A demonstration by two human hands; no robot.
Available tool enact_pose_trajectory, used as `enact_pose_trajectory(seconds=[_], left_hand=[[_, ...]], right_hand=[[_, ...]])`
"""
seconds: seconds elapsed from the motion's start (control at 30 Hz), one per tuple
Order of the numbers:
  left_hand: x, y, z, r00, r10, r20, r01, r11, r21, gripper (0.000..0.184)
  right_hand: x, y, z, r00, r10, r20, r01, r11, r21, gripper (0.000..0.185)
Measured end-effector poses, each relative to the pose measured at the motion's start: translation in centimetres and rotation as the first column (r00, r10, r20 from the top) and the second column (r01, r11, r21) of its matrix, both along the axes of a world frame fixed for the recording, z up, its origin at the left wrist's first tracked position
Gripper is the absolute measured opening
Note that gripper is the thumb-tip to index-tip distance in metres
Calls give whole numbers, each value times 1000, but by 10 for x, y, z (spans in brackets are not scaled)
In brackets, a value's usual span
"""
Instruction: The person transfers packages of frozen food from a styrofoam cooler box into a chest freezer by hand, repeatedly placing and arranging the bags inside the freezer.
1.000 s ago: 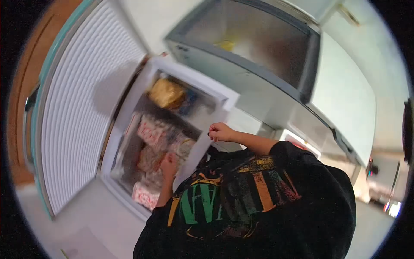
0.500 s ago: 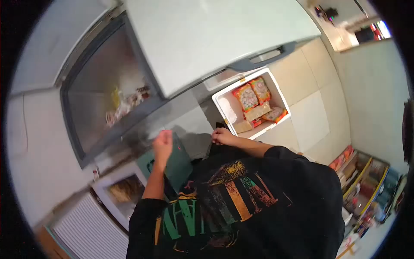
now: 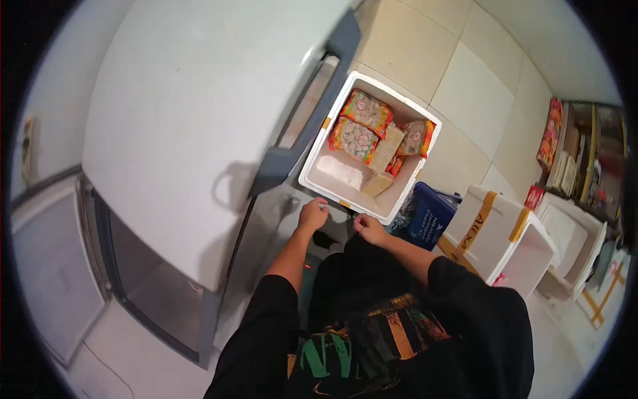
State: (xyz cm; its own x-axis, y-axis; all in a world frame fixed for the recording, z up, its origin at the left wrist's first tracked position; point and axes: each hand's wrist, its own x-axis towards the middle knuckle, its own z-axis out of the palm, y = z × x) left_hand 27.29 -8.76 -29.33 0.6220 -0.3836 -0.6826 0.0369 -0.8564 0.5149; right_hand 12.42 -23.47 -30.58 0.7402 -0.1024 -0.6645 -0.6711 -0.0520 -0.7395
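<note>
Head: left hand (loosely curled) now nearer white box.

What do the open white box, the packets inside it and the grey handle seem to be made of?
White box: probably matte foam, judging by its thick, pale walls. Packets: glossy plastic film, printed orange and partly see-through. Grey handle: likely satin moulded plastic, smooth and evenly coloured.

White box, open, upright, just beyond the fingers. Red-orange packs, tan pieces inside, farther out.

White box open above, freezer alongside
</note>
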Motion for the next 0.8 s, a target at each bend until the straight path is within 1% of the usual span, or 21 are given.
enact_pose_trajectory(seconds=[0.03,0.07,0.1,0.13,0.17,0.2,0.23,0.27,0.3,0.33,0.37,0.4,0.47,0.5,0.57,0.6,0.67,0.7,0.73,0.8], left_hand=[[7,-4,-20,1000,-22,-2,22,1000,6,20],[15,-7,-41,992,82,-95,-83,996,-12,21],[24,-12,-59,965,182,-188,-189,982,-18,22],[32,-18,-77,969,162,-188,-168,986,-12,22],[40,-23,-97,962,208,-177,-222,973,-66,23],[44,-28,-114,949,265,-171,-286,951,-115,24],[51,-40,-122,935,282,-215,-302,951,-67,24],[54,-50,-127,937,274,-217,-292,955,-56,24],[56,-59,-136,902,352,-249,-388,914,-116,24],[60,-68,-149,860,423,-285,-481,858,-178,25],[63,-75,-161,804,453,-385,-540,828,-154,29],[66,-81,-173,808,449,-383,-535,831,-154,29],[67,-92,-196,720,478,-503,-633,749,-194,42],[66,-99,-203,718,480,-504,-631,754,-181,42],[66,-117,-214,666,530,-525,-696,695,-181,60],[62,-121,-223,663,532,-527,-694,702,-163,60],[54,-131,-237,570,575,-587,-748,658,-82,70],[53,-141,-243,534,603,-593,-783,617,-77,67],[54,-146,-246,536,603,-591,-778,624,-68,67],[55,-152,-255,506,532,-679,-810,565,-161,60]], right_hand=[[0,-1,-8,999,-44,21,44,998,-50,10],[3,-5,-19,998,-65,19,66,997,-44,10],[6,-10,-27,987,-158,23,159,986,-51,14],[12,-14,-35,968,-249,27,250,966,-58,19],[16,-18,-62,951,-306,27,307,951,-37,20],[23,-25,-75,948,-317,20,317,948,-28,20],[33,-35,-86,941,-334,49,338,935,-108,22],[42,-44,-96,934,-349,78,357,915,-187,24],[50,-52,-108,931,-356,74,364,914,-181,24],[59,-62,-121,942,-335,26,332,915,-229,28],[66,-72,-133,948,-316,-23,298,914,-274,33],[74,-80,-143,947,-321,-22,304,913,-272,33],[88,-89,-159,960,-262,-94,205,893,-400,40],[93,-94,-170,958,-266,-104,206,896,-392,40],[98,-102,-190,980,-185,-78,142,912,-384,50],[99,-101,-193,977,-191,-93,143,916,-375,50],[98,-99,-198,977,-172,-127,106,906,-411,51],[97,-100,-206,975,-179,-134,111,908,-404,51],[95,-100,-213,966,-209,-154,136,913,-386,51],[90,-98,-218,953,-244,-181,166,917,-361,52]])
